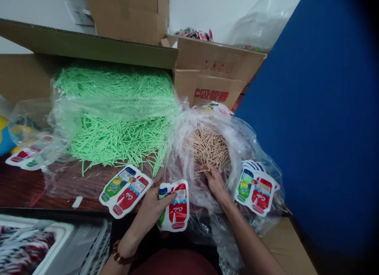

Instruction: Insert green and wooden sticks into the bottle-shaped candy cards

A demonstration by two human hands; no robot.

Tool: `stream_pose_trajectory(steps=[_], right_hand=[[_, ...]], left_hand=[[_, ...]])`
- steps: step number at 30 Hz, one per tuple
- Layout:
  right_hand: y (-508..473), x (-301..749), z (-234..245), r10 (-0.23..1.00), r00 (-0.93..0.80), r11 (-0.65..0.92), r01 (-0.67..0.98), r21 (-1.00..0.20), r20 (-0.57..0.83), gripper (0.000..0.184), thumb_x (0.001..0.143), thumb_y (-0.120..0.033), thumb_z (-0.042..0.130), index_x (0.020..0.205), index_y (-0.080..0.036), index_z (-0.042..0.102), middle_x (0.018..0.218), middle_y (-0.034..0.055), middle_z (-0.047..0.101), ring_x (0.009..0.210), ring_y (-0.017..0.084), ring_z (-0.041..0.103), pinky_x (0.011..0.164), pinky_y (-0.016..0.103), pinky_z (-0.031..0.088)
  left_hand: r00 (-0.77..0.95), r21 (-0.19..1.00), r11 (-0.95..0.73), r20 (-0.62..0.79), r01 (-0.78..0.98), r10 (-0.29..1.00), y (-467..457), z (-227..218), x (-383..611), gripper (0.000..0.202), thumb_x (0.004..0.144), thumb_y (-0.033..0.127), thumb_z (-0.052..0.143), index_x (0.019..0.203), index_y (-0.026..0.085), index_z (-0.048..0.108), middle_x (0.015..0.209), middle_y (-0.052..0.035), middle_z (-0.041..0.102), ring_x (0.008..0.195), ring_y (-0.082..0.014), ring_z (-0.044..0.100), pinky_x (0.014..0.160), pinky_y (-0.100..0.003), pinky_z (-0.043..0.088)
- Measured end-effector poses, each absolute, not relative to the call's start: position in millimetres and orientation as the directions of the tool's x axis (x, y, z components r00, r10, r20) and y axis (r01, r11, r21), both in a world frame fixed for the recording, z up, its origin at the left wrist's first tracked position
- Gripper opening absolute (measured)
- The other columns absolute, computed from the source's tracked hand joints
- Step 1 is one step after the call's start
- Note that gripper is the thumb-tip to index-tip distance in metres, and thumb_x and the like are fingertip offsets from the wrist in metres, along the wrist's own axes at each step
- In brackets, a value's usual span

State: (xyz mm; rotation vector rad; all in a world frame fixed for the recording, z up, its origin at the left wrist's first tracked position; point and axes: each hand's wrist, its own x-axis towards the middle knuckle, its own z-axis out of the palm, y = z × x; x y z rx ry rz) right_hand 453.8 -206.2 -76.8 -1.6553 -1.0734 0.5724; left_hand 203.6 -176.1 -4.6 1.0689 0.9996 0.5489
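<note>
My left hand (156,204) is closed on a bottle-shaped candy pouch (178,211), printed green on one half and red "Cola" on the other, with the thumb across its front. My right hand (214,182) reaches into a clear plastic bag (239,136) of thin brown candy sticks (211,146). Its fingertips pinch a few brown sticks at the pile's near edge; the exact number is unclear. Left of my left hand lies a similar pouch (126,192) on the dark wooden table (65,186). A stack of such pouches (256,188) rests right of my right hand.
Green sticks (118,136) spill from a clear bag at the back left. Cardboard boxes (219,65) stand behind. A blue panel (310,121) borders the right side. At lower left sits a white crate (59,235) with filled pouches. Another pouch (26,154) lies far left.
</note>
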Motion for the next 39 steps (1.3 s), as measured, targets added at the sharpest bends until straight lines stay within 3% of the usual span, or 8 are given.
stream_pose_trajectory(steps=[7,11,14,17,23,32,36,39], right_hand=[[-181.3,477.7,-53.9,0.883,0.463,-0.078,0.310,-0.947,0.079,0.016,0.076,-0.040,0.063,0.077,-0.024,0.065,0.070,-0.0006,0.067,0.069,0.020,0.058,0.074,0.034,0.046],[-171.7,492.5,-36.1,0.893,0.449,-0.088,0.235,-0.968,0.028,0.027,0.073,-0.048,0.063,0.071,-0.021,0.062,0.059,-0.0008,0.064,0.057,0.018,0.058,0.063,0.033,0.049],[-176.3,490.4,-23.5,0.900,0.431,-0.062,-0.023,-0.998,-0.066,0.032,0.071,-0.050,0.066,0.079,-0.020,0.061,0.067,0.0017,0.067,0.059,0.019,0.063,0.061,0.034,0.053],[-185.7,473.9,-12.4,0.908,0.399,0.025,-0.355,-0.935,-0.128,0.028,0.069,-0.042,0.073,0.083,-0.021,0.062,0.072,0.0015,0.068,0.065,0.020,0.065,0.069,0.038,0.056],[-197.7,409.2,3.3,0.892,0.443,0.225,-0.598,-0.770,-0.083,0.013,0.079,-0.035,0.069,0.083,-0.025,0.061,0.077,-0.0021,0.069,0.082,0.018,0.068,0.095,0.044,0.049],[-210.1,356.8,14.1,0.902,0.415,0.139,-0.540,-0.830,-0.119,0.023,0.081,-0.043,0.063,0.094,-0.024,0.057,0.081,0.0011,0.072,0.093,0.024,0.068,0.084,0.039,0.052],[-216.6,358.3,17.6,0.890,0.424,0.021,-0.412,-0.911,-0.171,0.028,0.080,-0.048,0.063,0.096,-0.024,0.062,0.090,0.0028,0.072,0.088,0.023,0.068,0.076,0.035,0.054],[-220.3,357.7,25.2,0.885,0.414,-0.036,-0.395,-0.918,-0.212,0.025,0.076,-0.046,0.068,0.091,-0.026,0.066,0.090,0.0024,0.073,0.088,0.022,0.067,0.075,0.032,0.054]], left_hand=[[0.470,0.902,0.420,-0.414,0.098,0.780,-175.9,-1.7,200.6,0.024,0.068,0.036,0.076,0.073,0.014,0.067,0.065,-0.0025,0.072,0.057,-0.0180,0.065,0.053,-0.024,0.050],[0.469,0.910,0.406,-0.394,0.080,0.790,-176.6,-1.9,201.8,0.024,0.067,0.035,0.077,0.072,0.014,0.067,0.065,-0.0021,0.072,0.058,-0.0180,0.065,0.055,-0.024,0.050],[0.490,0.902,0.429,-0.399,0.056,0.775,-176.5,-3.9,201.4,0.023,0.068,0.034,0.076,0.074,0.014,0.068,0.067,-0.0020,0.073,0.059,-0.0179,0.066,0.057,-0.024,0.051],[0.506,0.890,0.452,-0.415,0.054,0.756,-175.6,-5.2,201.0,0.024,0.068,0.035,0.076,0.076,0.013,0.069,0.069,-0.0027,0.074,0.059,-0.0184,0.066,0.058,-0.025,0.051],[0.607,0.889,0.456,-0.389,0.049,0.693,-175.1,1.6,206.9,0.022,0.072,0.032,0.074,0.079,0.012,0.069,0.073,-0.0044,0.074,0.063,-0.0183,0.066,0.060,-0.025,0.050],[0.711,0.869,0.495,-0.348,-0.001,0.612,-176.0,13.7,210.3,0.023,0.069,0.026,0.076,0.088,0.013,0.071,0.078,-0.0040,0.072,0.069,-0.0181,0.064,0.069,-0.026,0.050],[0.729,0.863,0.496,-0.283,-0.089,0.623,-176.8,21.8,214.2,0.059,0.069,0.020,0.074,0.126,0.021,0.058,0.088,-0.0019,0.070,0.074,-0.0172,0.064,0.071,-0.026,0.049],[0.737,0.851,0.506,-0.254,-0.136,0.626,-177.6,24.6,216.3,0.070,0.068,0.019,0.074,0.133,0.025,0.051,0.095,-0.0010,0.070,0.078,-0.0174,0.064,0.074,-0.026,0.049]])
